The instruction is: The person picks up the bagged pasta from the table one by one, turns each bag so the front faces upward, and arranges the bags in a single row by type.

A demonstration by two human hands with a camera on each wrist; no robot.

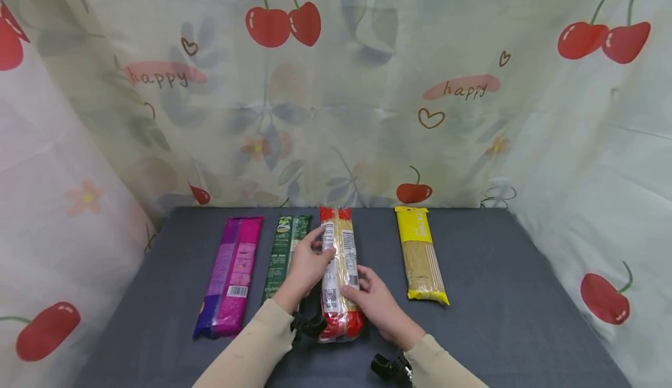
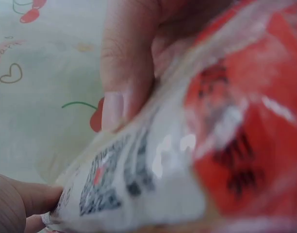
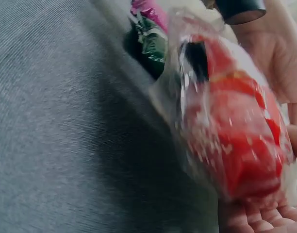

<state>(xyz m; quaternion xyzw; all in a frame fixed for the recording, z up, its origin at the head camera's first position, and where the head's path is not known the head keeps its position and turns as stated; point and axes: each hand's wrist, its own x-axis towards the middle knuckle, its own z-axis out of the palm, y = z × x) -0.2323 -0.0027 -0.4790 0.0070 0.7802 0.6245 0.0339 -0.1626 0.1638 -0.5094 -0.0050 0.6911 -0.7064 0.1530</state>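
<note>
Both hands hold a long clear bag of dried noodles [image 1: 338,271] with red ends and a white printed label, in the middle of the head view. My left hand [image 1: 304,265] grips its left edge about halfway up, thumb across the label. Lower on the right edge, my right hand [image 1: 380,303] grips it with the thumb on top. In the right wrist view the fingers [image 3: 265,218] curl under the red end, and a dark shadow falls on the cloth beside the bag. Just left of it lies a dark green pack [image 1: 280,254], partly covered by my left hand.
A pink and purple pack [image 1: 231,277] lies at the left of the dark grey tabletop [image 1: 488,294]. To the right is a yellow noodle pack [image 1: 420,254]. A curtain [image 1: 336,102] printed with cherries encloses the back and sides.
</note>
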